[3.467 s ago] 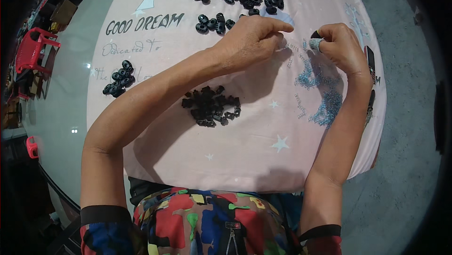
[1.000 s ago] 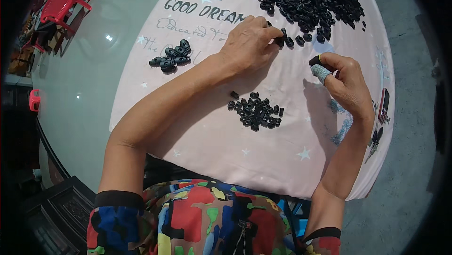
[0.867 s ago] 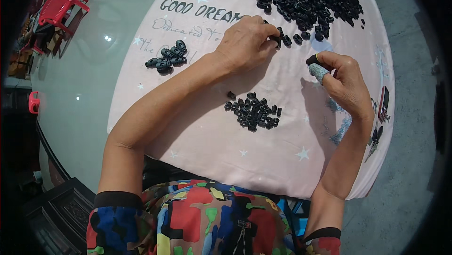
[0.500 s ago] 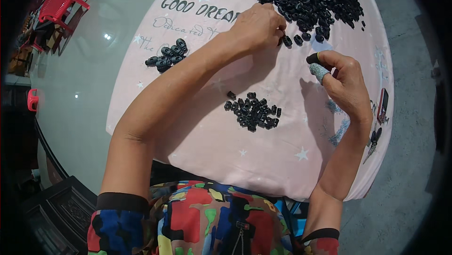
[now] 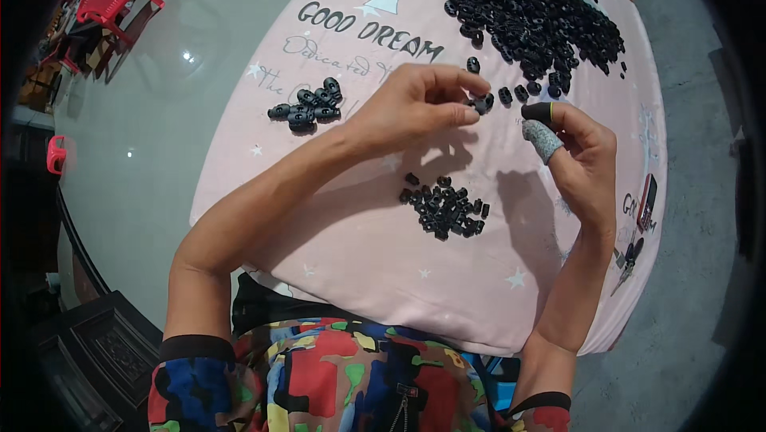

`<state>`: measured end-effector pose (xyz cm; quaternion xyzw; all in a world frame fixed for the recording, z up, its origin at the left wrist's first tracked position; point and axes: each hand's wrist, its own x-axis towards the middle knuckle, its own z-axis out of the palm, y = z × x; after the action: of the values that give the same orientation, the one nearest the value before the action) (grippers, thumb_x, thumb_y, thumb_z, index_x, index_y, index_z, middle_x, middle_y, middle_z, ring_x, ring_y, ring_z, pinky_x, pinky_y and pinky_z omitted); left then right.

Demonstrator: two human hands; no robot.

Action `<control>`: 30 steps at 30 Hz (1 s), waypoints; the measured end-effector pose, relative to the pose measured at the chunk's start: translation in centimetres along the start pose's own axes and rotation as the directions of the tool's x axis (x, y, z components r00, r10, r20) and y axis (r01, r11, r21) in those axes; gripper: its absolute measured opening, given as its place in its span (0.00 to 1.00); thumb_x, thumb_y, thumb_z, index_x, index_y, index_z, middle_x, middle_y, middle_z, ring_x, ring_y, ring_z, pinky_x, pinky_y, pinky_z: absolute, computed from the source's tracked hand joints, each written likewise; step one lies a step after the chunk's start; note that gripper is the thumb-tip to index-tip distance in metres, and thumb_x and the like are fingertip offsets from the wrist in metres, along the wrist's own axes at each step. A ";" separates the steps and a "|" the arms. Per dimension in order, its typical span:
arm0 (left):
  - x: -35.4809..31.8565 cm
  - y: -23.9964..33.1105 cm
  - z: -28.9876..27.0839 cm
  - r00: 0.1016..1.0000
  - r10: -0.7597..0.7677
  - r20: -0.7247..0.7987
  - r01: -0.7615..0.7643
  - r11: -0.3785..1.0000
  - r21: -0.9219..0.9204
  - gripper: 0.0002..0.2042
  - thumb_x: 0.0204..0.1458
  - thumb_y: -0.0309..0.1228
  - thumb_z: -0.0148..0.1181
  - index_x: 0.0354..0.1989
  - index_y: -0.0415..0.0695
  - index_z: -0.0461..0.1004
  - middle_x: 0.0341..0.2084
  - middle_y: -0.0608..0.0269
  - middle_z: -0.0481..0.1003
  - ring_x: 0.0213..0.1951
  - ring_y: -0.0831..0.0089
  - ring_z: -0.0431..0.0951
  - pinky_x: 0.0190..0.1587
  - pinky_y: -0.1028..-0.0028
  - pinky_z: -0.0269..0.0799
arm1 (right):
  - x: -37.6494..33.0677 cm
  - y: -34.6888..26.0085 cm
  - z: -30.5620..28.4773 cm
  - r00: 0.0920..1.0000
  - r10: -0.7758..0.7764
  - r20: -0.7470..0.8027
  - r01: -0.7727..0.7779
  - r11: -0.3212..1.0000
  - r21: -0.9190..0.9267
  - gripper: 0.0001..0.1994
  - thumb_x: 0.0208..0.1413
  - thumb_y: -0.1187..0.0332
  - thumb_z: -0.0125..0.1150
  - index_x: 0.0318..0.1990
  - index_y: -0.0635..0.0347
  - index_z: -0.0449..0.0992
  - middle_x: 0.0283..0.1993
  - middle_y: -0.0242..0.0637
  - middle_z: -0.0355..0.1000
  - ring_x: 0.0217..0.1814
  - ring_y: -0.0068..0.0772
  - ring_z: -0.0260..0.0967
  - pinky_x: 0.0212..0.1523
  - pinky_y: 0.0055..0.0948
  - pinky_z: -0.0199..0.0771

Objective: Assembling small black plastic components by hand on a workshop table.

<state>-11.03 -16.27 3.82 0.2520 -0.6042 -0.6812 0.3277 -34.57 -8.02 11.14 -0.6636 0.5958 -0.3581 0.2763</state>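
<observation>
Between the thumb and fingers of my left hand is a black oval cord lock piece, held above the pink cloth. My right hand is raised close by, a black cover on its index finger and a grey wrap on its thumb. Those two fingertips nearly meet; whatever is between them is too small to make out. A big heap of black oval pieces lies beyond my hands, with a few strays at its near edge. Closer to me sits a pile of small black plugs.
Left of my forearm, several black cord locks form a small group on the pink cloth. A phone and keys lie along the right table edge. A red plastic chair stands on the floor at far left.
My left hand has drawn back from the heap's edge toward me, bringing a cord lock piece with it. The right hand stays raised in nearly the same place. The whole view has shifted slightly.
</observation>
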 end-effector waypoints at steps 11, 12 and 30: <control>-2.0 0.1 -0.4 0.982 -0.172 0.083 0.191 0.854 -0.485 0.15 0.69 0.35 0.56 0.59 0.43 0.75 0.38 0.67 0.81 0.37 0.85 0.79 0.37 0.86 0.74 | -0.4 -1.0 3.0 0.999 -0.031 -0.020 0.034 0.981 0.191 0.09 0.59 0.81 0.66 0.47 0.68 0.83 0.42 0.32 0.81 0.44 0.18 0.78 0.48 0.20 0.77; -2.0 0.1 -0.3 0.982 -0.172 0.077 0.187 0.852 -0.489 0.15 0.69 0.35 0.56 0.59 0.43 0.75 0.38 0.67 0.81 0.37 0.85 0.79 0.37 0.86 0.74 | -0.6 -1.0 3.3 0.998 -0.038 -0.042 0.045 0.983 0.176 0.09 0.59 0.81 0.66 0.46 0.68 0.82 0.41 0.32 0.81 0.43 0.17 0.77 0.46 0.19 0.77; -2.5 -0.3 0.7 0.969 -0.193 0.156 0.244 0.611 -0.753 0.18 0.64 0.31 0.62 0.60 0.39 0.74 0.40 0.67 0.78 0.38 0.85 0.77 0.40 0.86 0.74 | -0.3 -1.5 4.7 0.907 -0.417 -0.056 0.391 0.884 -0.257 0.14 0.46 0.86 0.66 0.43 0.66 0.82 0.34 0.37 0.77 0.30 0.27 0.69 0.29 0.23 0.71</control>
<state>-9.94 -13.87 3.49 0.1407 -0.2325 -0.9144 0.2999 -29.94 -7.83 9.50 -0.7810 0.4973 -0.3690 0.0803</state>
